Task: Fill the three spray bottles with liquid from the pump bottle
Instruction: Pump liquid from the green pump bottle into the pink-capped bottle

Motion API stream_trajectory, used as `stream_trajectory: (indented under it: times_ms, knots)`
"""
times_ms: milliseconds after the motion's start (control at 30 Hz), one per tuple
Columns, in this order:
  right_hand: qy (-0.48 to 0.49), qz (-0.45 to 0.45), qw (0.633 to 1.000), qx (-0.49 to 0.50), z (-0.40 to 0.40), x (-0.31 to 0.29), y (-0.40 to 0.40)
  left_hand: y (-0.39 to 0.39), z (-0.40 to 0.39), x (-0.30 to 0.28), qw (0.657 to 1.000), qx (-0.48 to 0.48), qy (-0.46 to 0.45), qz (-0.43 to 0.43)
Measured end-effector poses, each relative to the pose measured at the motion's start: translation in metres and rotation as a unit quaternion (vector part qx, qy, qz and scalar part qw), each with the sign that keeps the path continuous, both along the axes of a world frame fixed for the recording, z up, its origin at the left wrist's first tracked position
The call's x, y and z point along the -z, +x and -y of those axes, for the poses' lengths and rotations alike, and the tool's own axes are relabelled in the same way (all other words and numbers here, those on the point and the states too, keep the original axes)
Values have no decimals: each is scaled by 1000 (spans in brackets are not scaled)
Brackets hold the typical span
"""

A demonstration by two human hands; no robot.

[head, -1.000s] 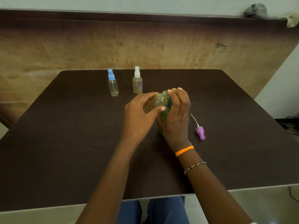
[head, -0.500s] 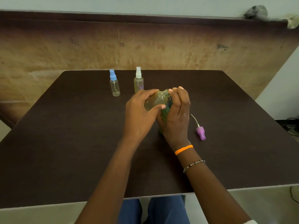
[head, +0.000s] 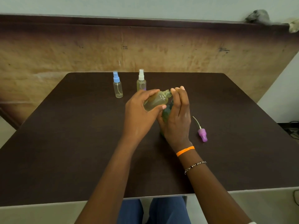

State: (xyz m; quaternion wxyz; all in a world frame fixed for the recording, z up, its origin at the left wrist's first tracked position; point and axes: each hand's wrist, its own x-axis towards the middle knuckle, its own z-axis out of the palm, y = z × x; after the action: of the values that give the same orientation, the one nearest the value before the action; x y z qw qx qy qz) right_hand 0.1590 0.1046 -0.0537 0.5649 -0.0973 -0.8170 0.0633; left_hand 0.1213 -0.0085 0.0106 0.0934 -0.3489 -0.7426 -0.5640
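Note:
My left hand (head: 142,110) holds an uncapped clear spray bottle (head: 156,101) with yellowish liquid, tilted so its threaded neck points right. The neck meets the top of a green pump bottle (head: 166,113), which my right hand (head: 178,117) wraps around and mostly hides. The purple spray cap (head: 202,134) with its dip tube lies on the table to the right of my right hand. At the back stand a blue-capped spray bottle (head: 117,87), almost without liquid, and a white-capped spray bottle (head: 141,81) holding yellowish liquid.
The dark brown table (head: 64,151) fills the view, its near edge just above my knees. A worn wooden board (head: 178,50) rises behind the table's far edge. Grey cloth (head: 258,16) lies on top of the board at the right.
The tilted bottle in my left hand has shifted slightly, so its threaded neck now shows more plainly beside my right fingers. The bottles at the back and the purple cap have not moved.

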Motion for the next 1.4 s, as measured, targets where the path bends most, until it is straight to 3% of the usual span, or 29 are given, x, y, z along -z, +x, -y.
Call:
stream_trajectory:
  times_ms: [367, 900, 1200, 1400]
  knots:
    - [30, 37, 999, 18, 32, -1, 0, -11, 22, -1, 1000, -16, 8, -11]
    - [32, -43, 998, -36, 24, -1, -9, -12, 22, 2, 999, -21, 0, -28]
    - [46, 2, 998, -53, 23, -2, -6, -13, 27, -5, 1000, -21, 17, -14]
    - [26, -39, 998, -46, 23, -1, -9, -12, 27, -1, 1000, -13, 20, 15]
